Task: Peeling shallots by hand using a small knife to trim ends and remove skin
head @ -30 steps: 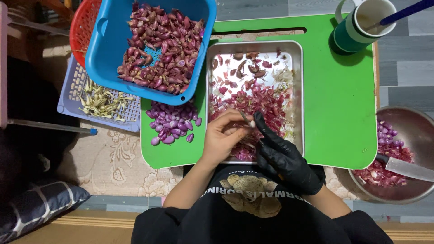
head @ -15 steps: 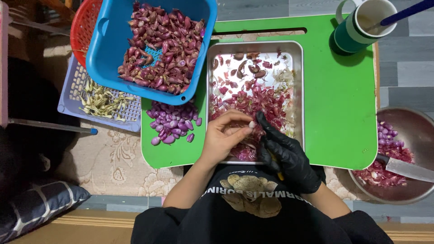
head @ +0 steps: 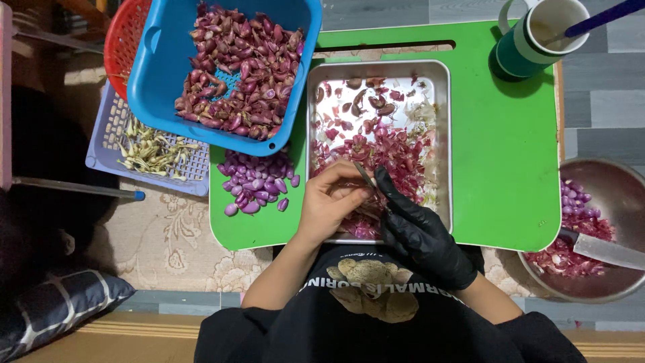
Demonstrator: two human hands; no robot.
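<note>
My bare left hand (head: 330, 202) is curled over the near edge of a metal tray (head: 443, 134) full of purple shallot skins, its fingers closed on a small shallot that is mostly hidden. Touching it from the right is my black-gloved right hand (head: 418, 232), which holds a small knife whose thin blade (head: 366, 176) lies against the left fingertips. On the green board (head: 504, 168), left of the tray, sits a pile of peeled shallots (head: 259, 183). A blue basket (head: 228, 67) of unpeeled shallots overlaps the board's far left corner.
A lilac basket (head: 148, 151) with pale trimmings and a red basket (head: 124, 40) lie at the left. A green-and-white mug (head: 537, 33) stands far right on the board. A steel bowl (head: 605, 228) with shallots and a large knife (head: 605, 249) is at the right. A cushion (head: 54, 302) lies near left.
Both hands stay over the tray's near edge. The gloved hand's fingers and the knife have shifted slightly against the left fingertips.
</note>
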